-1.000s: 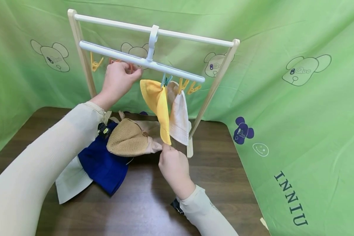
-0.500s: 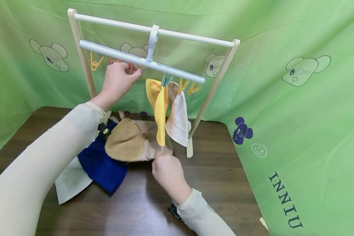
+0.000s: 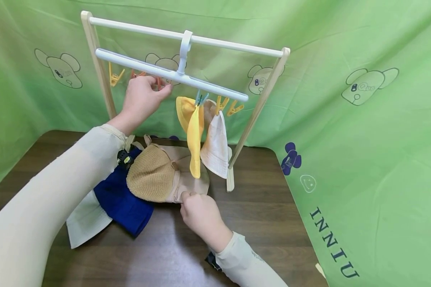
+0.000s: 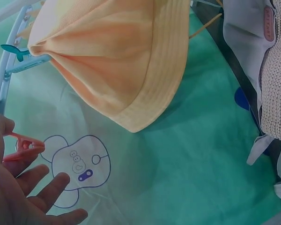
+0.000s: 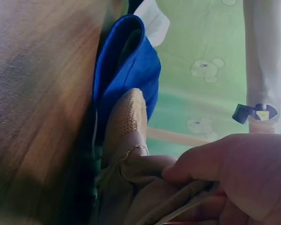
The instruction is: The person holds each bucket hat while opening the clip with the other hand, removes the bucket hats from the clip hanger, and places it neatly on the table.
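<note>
In the head view my left hand [image 3: 141, 97] is raised under the white hanger [image 3: 172, 74]. Its thumb and index finger pinch a red clothespin [image 4: 28, 144], while the other fingers spread, as the left wrist view shows. My right hand [image 3: 202, 217] grips the pinkish-beige brim of a sun hat [image 3: 152, 173] with a tan knitted crown, low over the table. The brim bunches between thumb and fingers in the right wrist view. Beside it a yellow hat [image 3: 194, 145] hangs from a blue clothespin [image 3: 201, 98], and a white hat [image 3: 217, 147] from a yellow clothespin [image 3: 220, 104].
A wooden rack [image 3: 257, 111] with a white rod carries the hanger. Unused yellow clothespins [image 3: 234, 108] hang at both hanger ends. On the brown table [image 3: 265, 207] lie a blue hat [image 3: 123, 201] and a pale hat [image 3: 87, 223], partly under my left arm. Green cloth [image 3: 344, 131] stands behind.
My right hand has moved left and toward me, drawing the beige brim away from the yellow hat, which has swung narrower. My left hand stays at the red clothespin.
</note>
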`<state>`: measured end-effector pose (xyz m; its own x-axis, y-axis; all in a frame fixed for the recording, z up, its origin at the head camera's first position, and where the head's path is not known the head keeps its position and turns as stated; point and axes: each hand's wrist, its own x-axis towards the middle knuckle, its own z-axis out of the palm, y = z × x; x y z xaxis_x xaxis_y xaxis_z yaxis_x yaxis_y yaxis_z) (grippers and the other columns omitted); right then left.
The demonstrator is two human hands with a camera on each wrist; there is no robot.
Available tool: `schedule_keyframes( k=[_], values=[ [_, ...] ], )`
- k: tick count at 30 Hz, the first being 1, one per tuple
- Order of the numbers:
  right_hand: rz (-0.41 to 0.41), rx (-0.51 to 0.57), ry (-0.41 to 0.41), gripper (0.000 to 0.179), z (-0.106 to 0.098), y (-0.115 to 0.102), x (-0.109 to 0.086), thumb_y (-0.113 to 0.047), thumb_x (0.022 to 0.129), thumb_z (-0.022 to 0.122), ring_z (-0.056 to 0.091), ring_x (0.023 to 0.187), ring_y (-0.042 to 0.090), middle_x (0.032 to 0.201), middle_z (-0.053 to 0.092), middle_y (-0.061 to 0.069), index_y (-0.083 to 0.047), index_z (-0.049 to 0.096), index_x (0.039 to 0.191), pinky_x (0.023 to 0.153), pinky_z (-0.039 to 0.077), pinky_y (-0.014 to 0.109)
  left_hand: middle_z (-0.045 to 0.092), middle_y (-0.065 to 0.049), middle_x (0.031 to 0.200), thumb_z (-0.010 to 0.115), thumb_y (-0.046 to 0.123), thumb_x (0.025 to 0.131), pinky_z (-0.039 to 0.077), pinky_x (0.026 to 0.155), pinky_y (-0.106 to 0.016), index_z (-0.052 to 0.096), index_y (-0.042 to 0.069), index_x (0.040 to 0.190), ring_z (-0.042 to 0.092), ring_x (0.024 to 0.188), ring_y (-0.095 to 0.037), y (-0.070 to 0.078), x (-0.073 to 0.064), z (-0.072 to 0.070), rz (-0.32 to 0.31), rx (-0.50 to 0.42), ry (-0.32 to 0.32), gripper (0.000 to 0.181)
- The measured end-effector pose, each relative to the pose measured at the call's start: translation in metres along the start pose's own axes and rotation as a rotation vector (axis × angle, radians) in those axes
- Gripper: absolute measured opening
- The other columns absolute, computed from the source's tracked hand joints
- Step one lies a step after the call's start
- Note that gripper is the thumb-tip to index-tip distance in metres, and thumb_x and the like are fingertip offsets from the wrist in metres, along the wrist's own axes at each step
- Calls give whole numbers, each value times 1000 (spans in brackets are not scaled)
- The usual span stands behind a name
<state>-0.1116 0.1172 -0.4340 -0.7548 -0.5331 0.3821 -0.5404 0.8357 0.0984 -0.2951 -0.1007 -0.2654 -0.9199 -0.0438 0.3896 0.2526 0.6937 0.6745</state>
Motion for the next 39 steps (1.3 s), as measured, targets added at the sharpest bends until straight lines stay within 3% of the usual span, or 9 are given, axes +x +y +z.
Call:
schedule_keyframes(
  k=[6, 11, 15, 18, 20, 22, 27, 32, 39],
  values=[
    [-85, -42, -64, 27, 3, 3, -2, -31, 84, 79, 60, 50, 19, 63, 59, -2, -15, 58, 77, 44, 47, 35, 74, -7, 91, 60, 53, 98, 32, 113, -34, 75, 8, 94, 53, 75, -22, 0, 0, 1, -5, 1, -8, 48],
    [-133, -30, -129, 26, 8, 7, -4, -36, 86, 79, 63, 56, 19, 68, 62, -2, -16, 62, 83, 47, 49, 35, 76, -7, 95, 59, 54, 99, 40, 80, -33, 74, 9, 96, 50, 68, -23, -3, -3, 2, 1, 13, -22, 48],
    [-153, -23, -154, 25, 13, 9, -5, -38, 86, 78, 65, 61, 20, 71, 64, -2, -17, 64, 85, 49, 50, 35, 78, -6, 103, 60, 52, 99, 38, 104, -31, 72, 9, 97, 57, 78, -20, -5, -5, 1, 13, -3, -13, 45],
    [-168, -16, -166, 26, 16, 11, -6, -39, 87, 78, 67, 63, 19, 72, 65, -3, -17, 64, 87, 51, 51, 36, 78, -6, 107, 59, 52, 100, 37, 110, -35, 73, 9, 107, 61, 86, -19, -7, -6, 1, 7, -25, -12, 45],
    [-177, -11, -172, 26, 18, 12, -7, -39, 87, 78, 67, 64, 19, 72, 65, -3, -17, 64, 88, 51, 51, 35, 77, -7, 108, 59, 52, 100, 44, 95, -38, 72, 9, 114, 63, 88, -22, -8, -6, 1, -3, -37, -19, 47],
    [-185, -9, -179, 27, 20, 12, -8, -41, 87, 77, 67, 64, 18, 72, 65, -4, -17, 64, 88, 51, 51, 35, 77, -8, 113, 58, 54, 100, 44, 98, -38, 71, 10, 116, 66, 95, -23, -9, -6, 1, -9, -39, -28, 49],
    [-196, -3, -205, 28, 23, 13, -10, -42, 89, 76, 66, 64, 17, 72, 64, -4, -17, 65, 89, 50, 51, 34, 76, -8, 116, 59, 55, 100, 21, 124, -36, 68, 10, 110, 67, 115, -23, -10, -5, 3, 5, -44, -29, 47],
    [-206, 19, -223, 24, 24, 13, -10, -40, 91, 74, 66, 64, 16, 75, 66, -5, -18, 65, 90, 51, 51, 34, 74, -6, 115, 58, 56, 100, 45, 104, -41, 66, 13, 119, 67, 114, -21, -13, -5, 4, -4, -74, -31, 48],
    [-225, 40, -229, 20, 24, 16, -6, -37, 92, 73, 66, 65, 13, 76, 65, -8, -19, 64, 89, 54, 52, 33, 67, -3, 110, 58, 57, 99, 48, 94, -39, 64, 16, 119, 64, 108, -20, -19, -5, 2, -5, -84, -20, 46]
  ],
)
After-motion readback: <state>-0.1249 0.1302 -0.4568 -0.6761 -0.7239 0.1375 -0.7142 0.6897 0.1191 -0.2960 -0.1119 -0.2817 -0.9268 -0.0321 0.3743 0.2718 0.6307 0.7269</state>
